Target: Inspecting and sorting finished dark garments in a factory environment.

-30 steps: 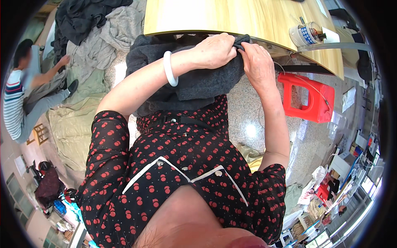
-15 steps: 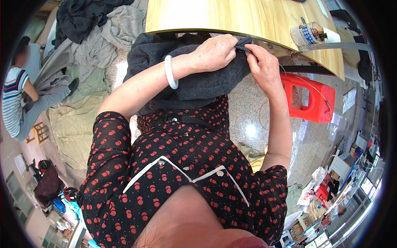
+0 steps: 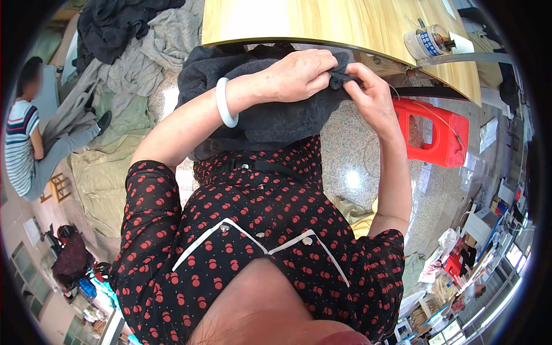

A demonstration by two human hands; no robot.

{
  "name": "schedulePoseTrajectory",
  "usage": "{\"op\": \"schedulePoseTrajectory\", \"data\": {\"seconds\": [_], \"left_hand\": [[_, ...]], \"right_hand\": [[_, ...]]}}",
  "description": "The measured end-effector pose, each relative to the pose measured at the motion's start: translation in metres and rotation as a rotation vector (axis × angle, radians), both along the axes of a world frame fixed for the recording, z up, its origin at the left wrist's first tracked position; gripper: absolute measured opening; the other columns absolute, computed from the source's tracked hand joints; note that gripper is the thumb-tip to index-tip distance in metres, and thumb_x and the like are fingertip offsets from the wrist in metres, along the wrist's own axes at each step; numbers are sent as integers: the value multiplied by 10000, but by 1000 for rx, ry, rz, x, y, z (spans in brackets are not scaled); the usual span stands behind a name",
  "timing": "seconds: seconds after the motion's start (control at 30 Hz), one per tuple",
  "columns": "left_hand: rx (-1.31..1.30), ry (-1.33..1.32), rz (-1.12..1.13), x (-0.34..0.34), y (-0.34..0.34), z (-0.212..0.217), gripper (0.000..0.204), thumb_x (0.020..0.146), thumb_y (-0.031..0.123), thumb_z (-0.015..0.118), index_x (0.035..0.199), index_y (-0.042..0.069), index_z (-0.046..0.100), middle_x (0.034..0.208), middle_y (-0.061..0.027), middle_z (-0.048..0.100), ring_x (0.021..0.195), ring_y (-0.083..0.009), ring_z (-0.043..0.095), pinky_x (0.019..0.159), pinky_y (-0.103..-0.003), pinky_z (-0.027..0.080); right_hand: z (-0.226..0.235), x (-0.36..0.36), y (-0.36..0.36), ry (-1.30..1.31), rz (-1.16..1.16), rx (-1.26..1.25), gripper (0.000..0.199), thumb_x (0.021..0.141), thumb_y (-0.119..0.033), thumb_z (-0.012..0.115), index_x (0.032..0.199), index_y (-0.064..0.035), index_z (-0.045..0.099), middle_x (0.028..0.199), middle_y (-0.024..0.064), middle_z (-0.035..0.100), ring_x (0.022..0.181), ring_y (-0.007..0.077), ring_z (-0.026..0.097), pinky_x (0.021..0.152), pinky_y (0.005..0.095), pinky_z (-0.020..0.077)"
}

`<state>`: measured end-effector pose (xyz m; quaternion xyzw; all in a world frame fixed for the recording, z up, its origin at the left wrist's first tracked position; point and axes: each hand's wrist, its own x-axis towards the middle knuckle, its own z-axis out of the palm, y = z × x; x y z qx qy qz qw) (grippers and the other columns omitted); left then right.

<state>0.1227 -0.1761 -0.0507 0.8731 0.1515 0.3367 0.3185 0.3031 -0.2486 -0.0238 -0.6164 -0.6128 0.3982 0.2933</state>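
A dark grey wool garment (image 3: 276,123) lies bunched over my lap, beneath the front edge of the wooden table. My left hand (image 3: 302,75), its wrist in a white bangle (image 3: 226,102), pinches the garment's edge with bent fingers. Close beside it my right hand (image 3: 371,92) grips the same edge between thumb and forefinger. A round dark button (image 3: 336,84) shows on the cloth between the two hands. The fingertips are partly hidden by the fabric.
The light wooden table (image 3: 322,23) runs across in front of me, with a clear tub (image 3: 426,45) of small tools at its right. A red plastic container (image 3: 440,133) stands on the floor. At left, a person (image 3: 26,138) sits by heaped cloth (image 3: 167,43).
A button has come into sight between my hands, where twisted cloth was before. My right hand has shifted slightly right, and my left wrist a little left.
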Motion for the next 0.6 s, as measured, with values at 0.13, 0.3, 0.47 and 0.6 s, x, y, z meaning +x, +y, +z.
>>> {"op": "schedulePoseTrajectory", "data": {"seconds": [0.13,0.3,0.47,0.6], "left_hand": [[-822,-19,-201,-2,13,2,233,827,198,574,944,-3,567,761,-10,557,732,-66,481,678,-238,418],[-794,-30,-177,-5,15,-3,236,810,196,598,937,-1,569,782,-18,572,731,-82,499,692,-246,422],[-67,-31,143,-18,-3,8,200,738,135,639,893,23,581,811,-97,563,786,-243,552,710,-313,446],[-6,-130,153,-38,-34,18,203,707,170,664,805,27,558,779,-87,526,756,-265,520,663,-344,433]], "right_hand": [[-10,7,-1,637,-164,-83,262,840,-81,551,1086,-23,483,983,18,549,879,74,525,748,180,411],[-10,1,-2,902,-125,-268,326,844,-106,552,1142,-10,460,1061,57,555,942,99,533,833,252,420],[-3,-10,-2,751,-204,-246,280,876,-184,517,1075,13,524,1013,57,580,909,108,543,833,255,414],[12,-18,-13,699,-172,-130,245,891,-155,481,1057,21,520,1030,62,564,931,124,525,854,266,387]]}}
